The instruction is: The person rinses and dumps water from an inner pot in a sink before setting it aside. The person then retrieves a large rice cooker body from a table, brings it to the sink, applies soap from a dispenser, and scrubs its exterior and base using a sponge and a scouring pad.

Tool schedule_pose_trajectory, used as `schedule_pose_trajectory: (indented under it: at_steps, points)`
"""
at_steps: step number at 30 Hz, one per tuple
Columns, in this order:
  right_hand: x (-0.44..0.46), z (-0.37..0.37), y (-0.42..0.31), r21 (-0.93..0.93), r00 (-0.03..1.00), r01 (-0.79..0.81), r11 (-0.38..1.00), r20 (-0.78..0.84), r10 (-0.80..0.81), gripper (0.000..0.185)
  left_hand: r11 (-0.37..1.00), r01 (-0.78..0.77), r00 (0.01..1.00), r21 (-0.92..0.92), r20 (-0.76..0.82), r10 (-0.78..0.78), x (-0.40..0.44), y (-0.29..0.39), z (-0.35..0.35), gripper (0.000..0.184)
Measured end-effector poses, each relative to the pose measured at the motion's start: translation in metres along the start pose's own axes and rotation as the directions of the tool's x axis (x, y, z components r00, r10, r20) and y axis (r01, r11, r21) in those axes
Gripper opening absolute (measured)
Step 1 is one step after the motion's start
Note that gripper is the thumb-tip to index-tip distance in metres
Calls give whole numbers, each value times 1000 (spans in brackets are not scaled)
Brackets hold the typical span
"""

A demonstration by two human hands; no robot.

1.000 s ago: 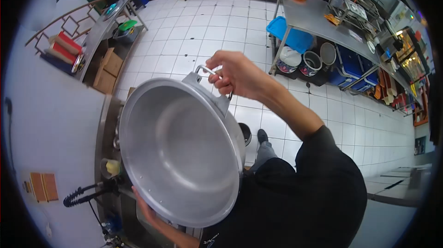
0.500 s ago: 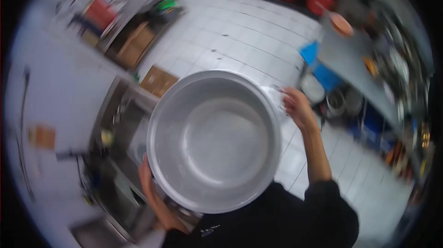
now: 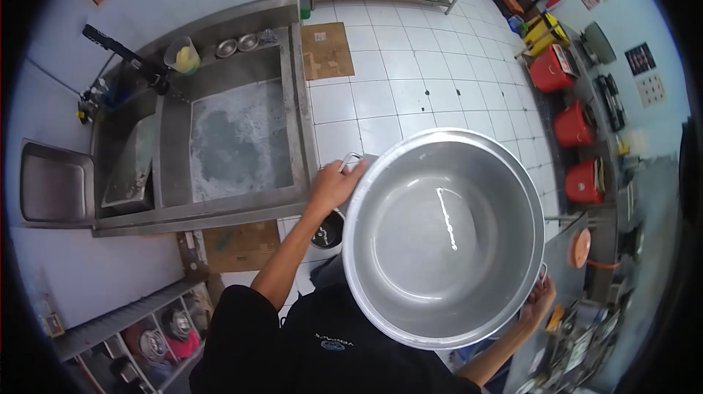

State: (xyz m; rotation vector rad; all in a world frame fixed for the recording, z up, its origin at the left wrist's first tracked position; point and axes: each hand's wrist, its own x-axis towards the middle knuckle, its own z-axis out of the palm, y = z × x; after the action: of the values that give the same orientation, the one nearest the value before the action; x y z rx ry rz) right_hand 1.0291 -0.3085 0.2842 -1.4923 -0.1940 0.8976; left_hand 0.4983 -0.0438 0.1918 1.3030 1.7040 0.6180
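A large round aluminium pot [image 3: 432, 247] is in front of my body, its mouth facing up toward my head and its bare, shiny inside showing. My left hand [image 3: 337, 185] is closed on the loop handle at the pot's left rim. At the lower right, my right hand [image 3: 540, 297] is closed around the opposite loop handle, with part of the fingers hidden behind the rim. The pot hangs between both hands, above the tiled floor.
A metal sink [image 3: 296, 108] with cloudy, foamy water [image 3: 238, 141] stands at left, with a black faucet [image 3: 135, 61] above it. Flat cardboard [image 3: 327, 50] lies on the tiles [image 3: 381, 94]. Red buckets [image 3: 573, 124] line the right side, near a metal table [image 3: 560, 247].
The view has swung round, bringing the water-holding sink into sight on the left. The pot now appears farther right, with both hands still at its handles.
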Motion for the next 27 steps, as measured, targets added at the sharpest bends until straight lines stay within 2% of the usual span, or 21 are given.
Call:
schedule_pose_trajectory:
  at_steps: [2,3,4,6,7,8,10,12,13,14,15,16,17,18,19,20,21,22,23,25,27]
  points:
    - [40,9,-10,-110,977,27,994,-208,-49,20,999,26,999,-31,41,-24,33,-3,38,66]
    - [61,9,-18,-94,995,-7,996,-97,-2,20,998,58,997,-21,58,-57,50,-1,55,67]
    - [80,6,-17,-126,993,-25,992,-115,11,20,996,90,993,-26,82,-88,64,-3,69,67]
    - [119,28,-16,-238,958,-3,971,-280,-65,20,983,178,977,-37,128,-172,95,-2,95,67]
    - [141,26,-15,-253,980,-30,967,-199,-22,20,986,164,982,-31,104,-160,107,-4,106,68]
    - [159,43,-6,-252,980,-43,967,-197,-8,20,985,173,980,-21,100,-170,121,-7,111,68]
    - [186,77,7,-376,950,4,926,-289,-121,21,963,265,963,-53,69,-262,142,-8,127,69]
    - [233,93,28,-413,957,17,910,-257,-134,21,943,330,943,-51,72,-326,169,-15,139,70]
    - [258,99,47,-449,964,40,893,-217,-152,22,929,359,933,-88,16,-359,184,-26,147,71]
    - [288,102,67,-457,981,16,889,-165,-102,17,915,383,920,-127,-37,-391,201,-39,159,73]
    - [318,104,88,-471,992,-11,882,-115,-49,18,903,381,915,-198,-58,-398,218,-55,170,74]
    - [342,117,118,-502,992,-22,865,-116,-43,21,900,397,911,-181,-41,-410,235,-72,178,74]
    - [370,142,146,-537,993,-22,843,-109,-43,25,897,393,904,-202,-90,-417,256,-87,187,75]
    - [396,175,179,-518,996,16,855,-63,-56,18,898,385,897,-215,-143,-419,280,-107,195,76]
    - [425,196,211,-552,997,-35,833,-72,-6,22,867,446,871,-221,-119,-478,305,-136,203,78]
    - [452,217,243,-586,996,-83,806,-82,44,30,870,445,871,-212,-125,-475,334,-165,214,78]
    - [483,234,281,-658,977,-213,722,-153,149,32,889,385,882,-248,-185,-434,363,-196,221,79]
    - [507,243,322,-654,980,-195,731,-96,175,32,893,359,882,-271,-215,-419,367,-228,229,80]
    - [537,254,364,-647,980,-167,744,-26,197,33,887,389,875,-250,-200,-440,378,-256,234,80]
    - [577,294,438,-630,957,-240,738,-27,289,33,907,377,887,-186,-209,-412,425,-304,234,73]
    - [603,331,500,-640,940,-269,720,-13,340,35,888,445,865,-118,-199,-460,454,-330,230,73]
